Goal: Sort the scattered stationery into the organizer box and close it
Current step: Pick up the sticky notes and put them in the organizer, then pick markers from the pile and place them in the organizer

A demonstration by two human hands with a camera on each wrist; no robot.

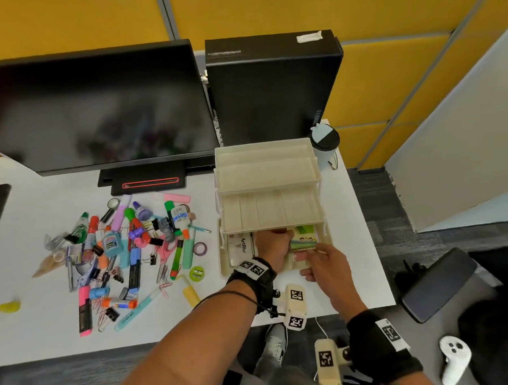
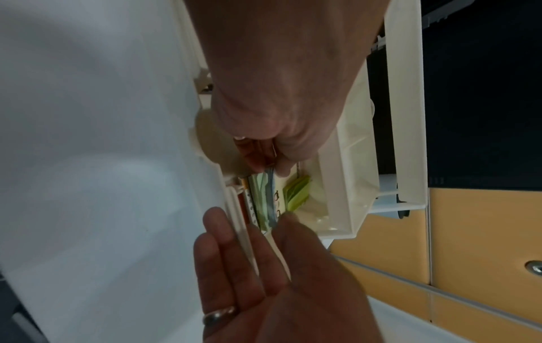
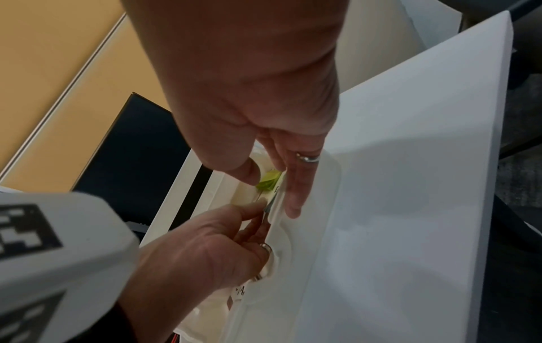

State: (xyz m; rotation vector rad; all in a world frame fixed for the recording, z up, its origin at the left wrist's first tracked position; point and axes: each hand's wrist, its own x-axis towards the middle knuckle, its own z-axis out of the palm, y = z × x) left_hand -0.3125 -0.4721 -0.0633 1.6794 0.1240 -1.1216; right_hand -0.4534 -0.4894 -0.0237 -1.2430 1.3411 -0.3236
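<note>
The cream organizer box (image 1: 268, 188) stands open at the desk's right, its tiered trays stepped back. In the bottom compartment lies a white Artline box (image 1: 242, 246) and beside it a flat packet (image 1: 304, 239) printed green. My left hand (image 1: 274, 244) reaches under the lowest tray and pinches the packet (image 2: 265, 197) at its left end. My right hand (image 1: 312, 261) straddles the front wall (image 2: 234, 208). Its thumb (image 3: 252, 176) presses on the packet inside. Its straight fingers (image 3: 293, 197) lie against the outside. The scattered stationery (image 1: 126, 252) is heaped to the left.
A dark monitor (image 1: 95, 106) and a black computer case (image 1: 271, 88) stand behind the desk items. A lidded cup (image 1: 324, 144) is right of the box. A yellow blob (image 1: 8, 306) lies far left. A chair armrest (image 1: 437, 285) and a white controller (image 1: 454, 358) sit off the desk's right.
</note>
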